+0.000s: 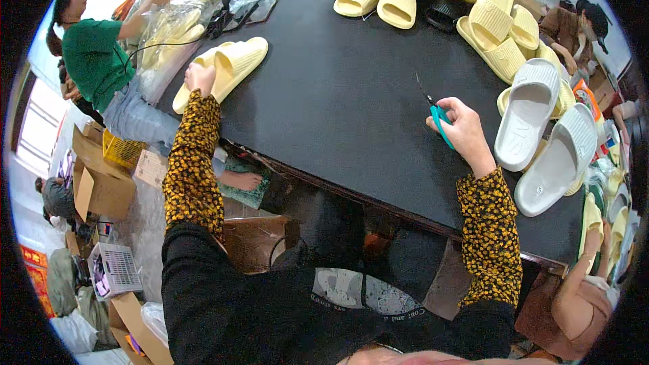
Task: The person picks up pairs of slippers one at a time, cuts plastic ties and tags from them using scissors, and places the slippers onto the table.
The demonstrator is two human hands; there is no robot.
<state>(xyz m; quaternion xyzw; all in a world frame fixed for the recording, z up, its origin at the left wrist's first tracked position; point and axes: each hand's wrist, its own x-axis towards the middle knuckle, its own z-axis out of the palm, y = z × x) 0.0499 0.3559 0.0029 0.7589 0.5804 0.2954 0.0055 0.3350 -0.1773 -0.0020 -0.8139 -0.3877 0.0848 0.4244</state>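
– In the upper left of the frame, what is the left grip (200,78) doing?

– Its fingers are bent tight around a pale yellow slipper (245,58). The slipper lies on the left part of the dark tabletop (338,101), slanting up to the right. I can't tell if a second one is tucked against it.

– And the right grip (466,130)?

– It is right of the middle, closed on small scissors (441,126). They have blue-green handles, and the dark, thin tip points up and a bit left. They are well apart from the slipper.

– What is on the arms?

– Sleeve covers (193,155) with little yellow flowers on black.

– What is close to the scissors hand?

– Two grey slippers (526,118), just to its right. They lean on some yellow ones.

– What's farther up?

– A heap of pale yellow slippers (497,23) fills the upper right. Near the top, a yellow pair (396,8) sits side by side.

– And past the left hand?

– A clear plastic bag (172,51) with yellow slippers in it. A person in a green shirt (94,54) is beside it, at the upper left. Below them are a yellow crate (122,150) and a brown cardboard box (111,189).
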